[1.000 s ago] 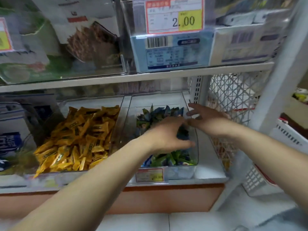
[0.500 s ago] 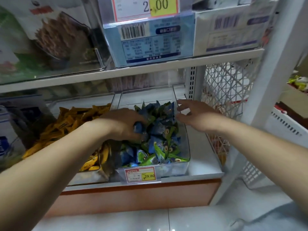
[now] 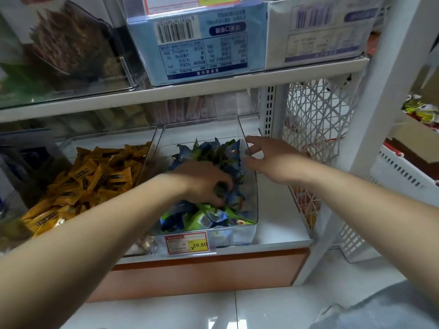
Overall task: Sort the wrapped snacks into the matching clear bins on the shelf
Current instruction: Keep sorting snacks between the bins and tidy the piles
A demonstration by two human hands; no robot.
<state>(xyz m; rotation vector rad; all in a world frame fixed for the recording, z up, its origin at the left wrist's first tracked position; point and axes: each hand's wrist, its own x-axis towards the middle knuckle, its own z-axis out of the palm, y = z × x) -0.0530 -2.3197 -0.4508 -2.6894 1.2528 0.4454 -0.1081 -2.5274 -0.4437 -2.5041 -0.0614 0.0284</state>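
Two clear bins sit side by side on the lower shelf [image 3: 280, 224]. Left bin [image 3: 104, 141] holds yellow wrapped snacks [image 3: 95, 176]; right bin [image 3: 251, 186] holds blue and green wrapped snacks [image 3: 213, 217], piled higher toward the back. Left hand [image 3: 202, 181] is down inside the right bin, on top of the pile, fingers curled into the wrappers; looks closed around a few blue and green pieces, exact count not readable. Right hand [image 3: 270, 160] is at the right bin's right wall near the top rim, fingers spread and loosely open, fingertips touching or just beside the clear wall, holding nothing. Price tag [image 3: 187, 243] on the right bin's front reads 29.80. Upper shelf [image 3: 190, 91] carries a light blue carton [image 3: 202, 41] with a barcode, a white carton [image 3: 318, 32] beside it to the right, and a clear case [image 3: 69, 48] of brown snacks to the left. White lattice panel [image 3: 313, 124] closes the shelf's right side. White slotted basket [image 3: 403, 176] stands farther right, well apart from the bins.
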